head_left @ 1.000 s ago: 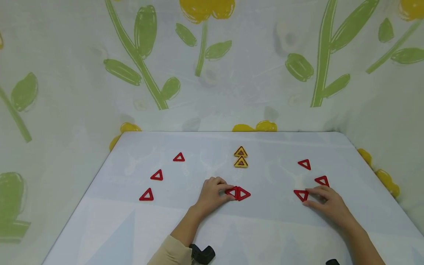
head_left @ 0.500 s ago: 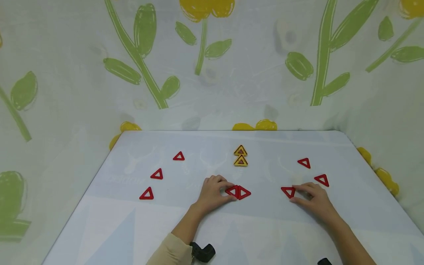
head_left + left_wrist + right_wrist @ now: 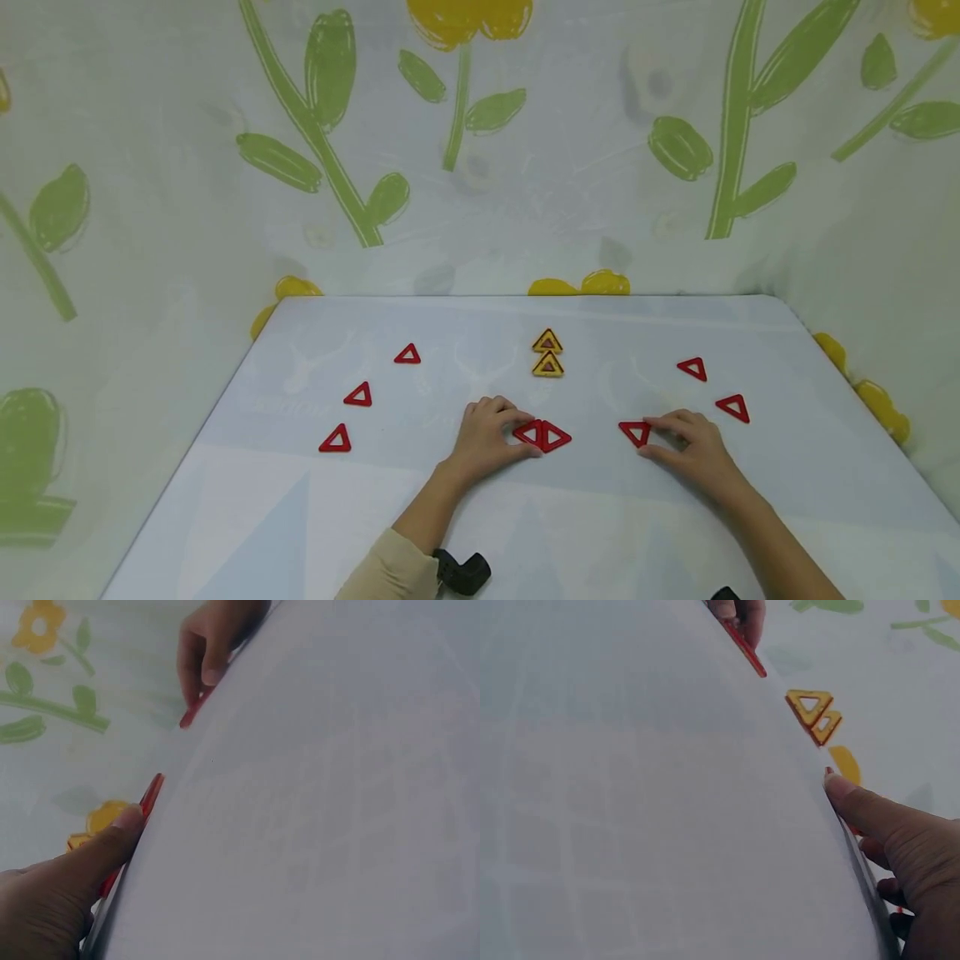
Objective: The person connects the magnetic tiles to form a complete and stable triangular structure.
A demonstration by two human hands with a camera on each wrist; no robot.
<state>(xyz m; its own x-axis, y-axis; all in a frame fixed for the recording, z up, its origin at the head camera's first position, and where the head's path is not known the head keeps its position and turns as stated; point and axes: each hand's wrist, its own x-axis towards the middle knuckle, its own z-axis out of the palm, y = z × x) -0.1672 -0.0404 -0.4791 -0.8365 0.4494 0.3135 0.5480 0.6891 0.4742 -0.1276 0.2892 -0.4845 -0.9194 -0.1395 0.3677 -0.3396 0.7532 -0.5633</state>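
At the middle of the table, two red triangle frames lie edge to edge, a left one (image 3: 529, 432) and a right one (image 3: 555, 437). My left hand (image 3: 489, 435) pinches the left one between thumb and fingers. To the right, my right hand (image 3: 688, 450) pinches another red triangle frame (image 3: 634, 432) by its right side, apart from the pair. In the left wrist view, my left thumb (image 3: 112, 844) covers part of the red pieces. The right wrist view shows my right thumb (image 3: 870, 810) over a mostly hidden red triangle.
Two yellow triangles (image 3: 547, 365) stand one above the other farther back. Three red triangles, one of them nearest (image 3: 335, 438), lie spread at the left. Two more, including the nearer one (image 3: 733, 408), lie at the right. The table's back edge meets a flower-patterned cloth (image 3: 570, 208).
My right hand has slid the red triangle frame leftward across the table, nearer the joined pair. My left hand has stayed in place on its triangle.
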